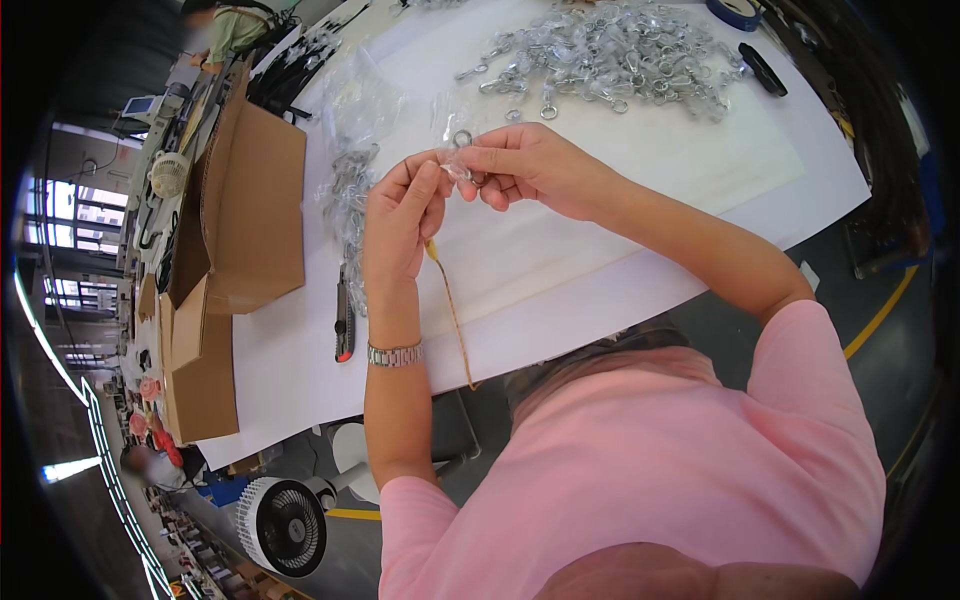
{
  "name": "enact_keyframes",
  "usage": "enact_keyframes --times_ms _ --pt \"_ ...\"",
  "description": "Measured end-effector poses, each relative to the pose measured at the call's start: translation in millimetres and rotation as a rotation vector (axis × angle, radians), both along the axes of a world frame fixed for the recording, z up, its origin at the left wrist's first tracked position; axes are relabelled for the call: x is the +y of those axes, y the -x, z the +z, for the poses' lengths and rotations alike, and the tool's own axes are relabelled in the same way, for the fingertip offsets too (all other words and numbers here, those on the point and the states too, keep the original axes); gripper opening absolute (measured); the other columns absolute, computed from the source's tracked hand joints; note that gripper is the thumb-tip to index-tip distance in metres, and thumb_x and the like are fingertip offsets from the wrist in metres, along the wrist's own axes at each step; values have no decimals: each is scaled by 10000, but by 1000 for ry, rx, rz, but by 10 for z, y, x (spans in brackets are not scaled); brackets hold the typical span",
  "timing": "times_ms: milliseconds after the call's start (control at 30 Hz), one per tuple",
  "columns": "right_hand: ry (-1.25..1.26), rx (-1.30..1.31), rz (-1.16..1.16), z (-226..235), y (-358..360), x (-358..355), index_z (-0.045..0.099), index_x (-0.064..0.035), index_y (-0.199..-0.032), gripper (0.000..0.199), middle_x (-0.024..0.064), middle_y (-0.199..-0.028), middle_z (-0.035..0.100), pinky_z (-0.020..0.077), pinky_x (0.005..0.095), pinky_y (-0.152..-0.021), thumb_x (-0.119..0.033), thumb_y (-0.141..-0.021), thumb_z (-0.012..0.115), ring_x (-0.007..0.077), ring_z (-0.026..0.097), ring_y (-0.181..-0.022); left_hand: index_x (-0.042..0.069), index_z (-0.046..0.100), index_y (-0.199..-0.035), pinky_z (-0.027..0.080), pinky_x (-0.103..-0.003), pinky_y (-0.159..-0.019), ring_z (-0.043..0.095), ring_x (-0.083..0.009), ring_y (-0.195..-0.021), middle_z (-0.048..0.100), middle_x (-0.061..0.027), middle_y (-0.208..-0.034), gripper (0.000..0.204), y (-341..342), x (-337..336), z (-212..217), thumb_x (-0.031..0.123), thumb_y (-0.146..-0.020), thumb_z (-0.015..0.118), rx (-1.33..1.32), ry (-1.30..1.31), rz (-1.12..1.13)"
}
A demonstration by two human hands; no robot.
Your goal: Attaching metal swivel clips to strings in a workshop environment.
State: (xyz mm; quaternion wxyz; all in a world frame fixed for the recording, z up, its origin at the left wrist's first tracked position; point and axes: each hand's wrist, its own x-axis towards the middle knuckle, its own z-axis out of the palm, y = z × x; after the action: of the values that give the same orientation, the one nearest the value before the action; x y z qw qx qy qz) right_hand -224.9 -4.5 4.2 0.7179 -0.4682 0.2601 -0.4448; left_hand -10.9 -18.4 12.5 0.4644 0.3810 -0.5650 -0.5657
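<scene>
Over the white table, both hands meet on a small metal ring piece [462,138] wrapped in clear plastic. My left hand [400,215] is closed, thumb against fingers, at the wrap's near side. My right hand [530,168] pinches the same piece from the right, its fingers curled. Below my left palm a yellow piece [432,250] shows, with a thin tan cord [457,320] running down to the table's near edge; its upper end is hidden. A heap of similar wrapped metal ring pieces [630,60] lies beyond my hands. More wrapped metal pieces [350,200] are strewn left of my left hand.
An open cardboard box [250,210] stands at the table's left. A utility knife [345,315] lies beside my left forearm. At the far right are a black oblong tool [763,70] and a blue tape roll [735,12]. A fan [285,525] stands below the table edge.
</scene>
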Motion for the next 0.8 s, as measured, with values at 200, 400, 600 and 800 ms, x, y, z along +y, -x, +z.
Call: enact_keyframes --times_ms 200,400,600,800 --pt "-116 81 217 54 69 -34 716 -35 -1022 266 4 -791 658 406 222 -594 -295 -1006 661 52 438 -580 -27 655 -1139 232 -165 -457 367 0 -507 639 -14 -818 213 25 22 7 129 -1004 600 10 -96 -135" --pt "-107 223 267 84 154 -80 719 -19 -1011 281 -9 -766 637 392 218 -585 -297 -988 685 37 405 -551 -29 673 -1122 243 -178 -453 405 -2 -527 661 -32 -795 202 82 84 70 76 -952 646 -36 -94 -144" --pt "-98 238 278 34 168 -81 711 -18 -1023 304 -11 -786 631 378 213 -587 -318 -999 669 32 405 -577 -25 673 -1074 256 -175 -453 459 -14 -545 660 -40 -797 163 144 104 -5 52 -931 654 -47 -51 -88" --pt "-236 104 287 4 176 -96 694 -20 -1078 301 18 -858 678 405 200 -566 -310 -1020 642 34 431 -615 -13 688 -1020 316 -182 -478 528 -20 -606 646 -19 -772 121 210 125 -45 29 -907 677 -96 36 50"
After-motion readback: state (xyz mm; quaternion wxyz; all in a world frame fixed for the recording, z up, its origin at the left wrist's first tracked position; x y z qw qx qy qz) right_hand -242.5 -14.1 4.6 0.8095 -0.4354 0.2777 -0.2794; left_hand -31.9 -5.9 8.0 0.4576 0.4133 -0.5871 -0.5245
